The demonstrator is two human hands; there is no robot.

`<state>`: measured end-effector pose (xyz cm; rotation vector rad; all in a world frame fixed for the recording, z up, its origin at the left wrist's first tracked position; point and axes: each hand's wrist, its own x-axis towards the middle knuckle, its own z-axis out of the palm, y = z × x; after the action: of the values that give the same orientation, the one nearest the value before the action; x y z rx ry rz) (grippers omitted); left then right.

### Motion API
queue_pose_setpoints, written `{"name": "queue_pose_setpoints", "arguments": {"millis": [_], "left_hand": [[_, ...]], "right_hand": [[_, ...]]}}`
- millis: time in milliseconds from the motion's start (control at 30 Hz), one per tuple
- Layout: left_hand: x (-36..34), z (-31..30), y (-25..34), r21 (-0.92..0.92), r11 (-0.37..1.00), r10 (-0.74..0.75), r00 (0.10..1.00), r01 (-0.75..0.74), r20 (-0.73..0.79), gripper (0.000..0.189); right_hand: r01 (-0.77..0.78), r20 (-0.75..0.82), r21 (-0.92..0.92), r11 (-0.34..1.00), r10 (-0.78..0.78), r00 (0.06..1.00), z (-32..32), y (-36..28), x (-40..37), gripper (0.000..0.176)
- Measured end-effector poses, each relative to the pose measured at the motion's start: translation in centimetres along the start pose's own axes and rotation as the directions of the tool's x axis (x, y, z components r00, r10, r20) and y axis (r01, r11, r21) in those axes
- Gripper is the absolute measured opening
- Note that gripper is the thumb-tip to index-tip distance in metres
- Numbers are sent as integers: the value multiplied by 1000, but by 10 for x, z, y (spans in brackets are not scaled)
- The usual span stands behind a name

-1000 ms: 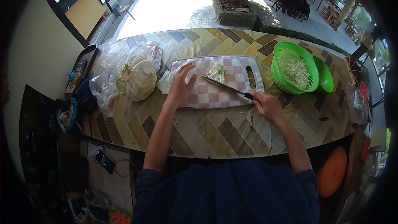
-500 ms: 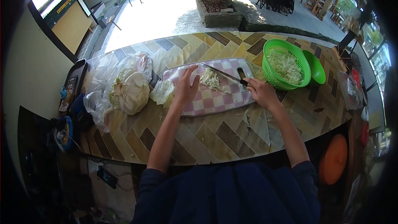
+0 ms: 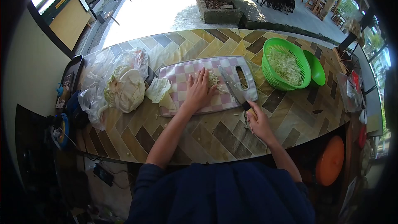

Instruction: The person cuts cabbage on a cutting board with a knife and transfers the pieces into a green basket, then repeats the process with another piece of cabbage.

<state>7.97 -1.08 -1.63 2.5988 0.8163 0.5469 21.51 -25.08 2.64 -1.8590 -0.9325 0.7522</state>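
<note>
My left hand (image 3: 200, 91) lies with its fingers stretched over the checkered cutting board (image 3: 186, 69), against the left side of a small pile of shredded cabbage (image 3: 214, 80), which it partly hides. My right hand (image 3: 258, 120) is wrapped round the wooden handle of a knife (image 3: 233, 86). The blade points up and to the left across the board, right of the shreds. Loose cabbage leaves (image 3: 158, 89) rest at the board's left edge. Farther left, a cabbage head (image 3: 126, 89) sits by a crumpled clear plastic bag (image 3: 93, 95).
A green basket (image 3: 267, 71) of shredded cabbage stands right of the board, beside a green bowl (image 3: 317, 69). A dark tray (image 3: 74, 72) is at the table's left end. An orange round object (image 3: 330, 160) is below the table's right edge.
My left hand has come down onto the board beside the shreds. My right hand has moved down toward me, and the knife now points more steeply away from me.
</note>
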Motion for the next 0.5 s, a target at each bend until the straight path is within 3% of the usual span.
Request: {"name": "queue_pose_setpoints", "arguments": {"millis": [67, 200, 300, 500], "left_hand": [[-8, 4, 5, 17, 1000, -3, 1000, 4, -13, 71], [-15, 7, 16, 46, 998, -44, 998, 46, -38, 72], [-15, 10, 21, 69, 995, -63, 997, 66, -50, 72], [-13, 3, 26, 51, 996, -70, 995, 73, -71, 71]], "right_hand": [[-113, 59, 109, 988, 107, 992, 10, -6, -7, 42], [65, 60, 133, 989, -74, 995, 32, 2, -3, 42], [-162, 209, 335, 928, 95, 973, 35, -6, 2, 44], [-323, 322, 539, 778, 164, 932, 30, -7, 7, 45]]}}
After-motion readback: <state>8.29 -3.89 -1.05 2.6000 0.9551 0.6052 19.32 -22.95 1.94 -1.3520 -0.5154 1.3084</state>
